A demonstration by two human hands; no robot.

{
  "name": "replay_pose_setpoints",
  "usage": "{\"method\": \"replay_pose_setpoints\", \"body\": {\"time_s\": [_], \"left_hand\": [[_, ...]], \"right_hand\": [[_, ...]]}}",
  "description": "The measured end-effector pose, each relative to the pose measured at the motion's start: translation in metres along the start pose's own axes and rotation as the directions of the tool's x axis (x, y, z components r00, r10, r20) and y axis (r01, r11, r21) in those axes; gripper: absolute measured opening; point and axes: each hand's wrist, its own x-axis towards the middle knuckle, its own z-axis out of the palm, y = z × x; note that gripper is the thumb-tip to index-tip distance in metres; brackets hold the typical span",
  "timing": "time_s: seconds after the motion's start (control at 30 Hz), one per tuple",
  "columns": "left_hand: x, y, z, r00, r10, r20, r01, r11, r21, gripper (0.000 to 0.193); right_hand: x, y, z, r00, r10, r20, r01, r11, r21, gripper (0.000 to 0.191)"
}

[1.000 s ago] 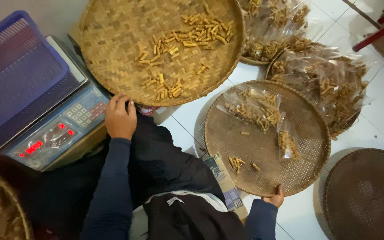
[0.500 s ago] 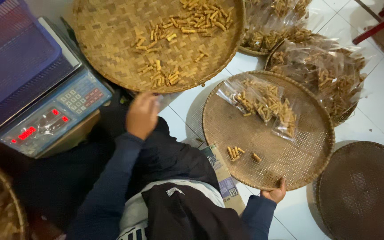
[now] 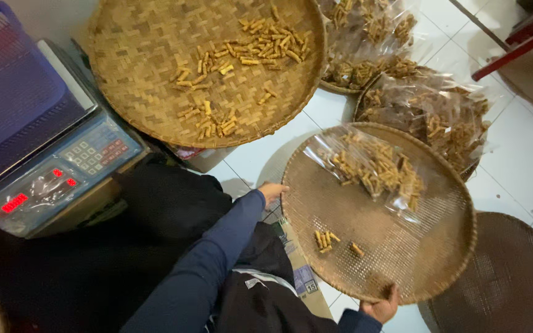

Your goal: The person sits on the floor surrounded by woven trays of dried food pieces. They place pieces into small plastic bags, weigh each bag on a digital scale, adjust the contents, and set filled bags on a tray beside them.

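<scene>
My left hand reaches the left rim of a round woven tray and touches its edge. My right hand grips the same tray at its near rim. On this tray lie a clear plastic bag of short golden snack sticks and a few loose sticks. My dark blue sleeves cross over my dark lap.
A larger woven tray with scattered sticks sits upper left. A digital scale with a red display and a blue basket on it stands left. More bagged snacks fill trays upper right. A dark round tray lies lower right on white tiles.
My left hand has left the scale's side and moved right to the smaller tray's left rim. The right hand stays on the tray's near edge.
</scene>
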Motion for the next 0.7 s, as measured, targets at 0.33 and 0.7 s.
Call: {"method": "replay_pose_setpoints", "body": {"time_s": [0.33, 0.7], "left_hand": [[0.015, 0.014, 0.016, 0.982, 0.186, -0.034, -0.176, 0.963, 0.202, 0.071], [0.017, 0.003, 0.032, 0.943, 0.332, 0.020, -0.333, 0.938, 0.097, 0.046]], "right_hand": [[0.001, -0.027, -0.011, 0.986, 0.161, -0.036, -0.163, 0.984, -0.076, 0.046], [-0.012, -0.006, -0.001, 0.989, 0.146, -0.030, -0.147, 0.988, -0.048, 0.038]]}}
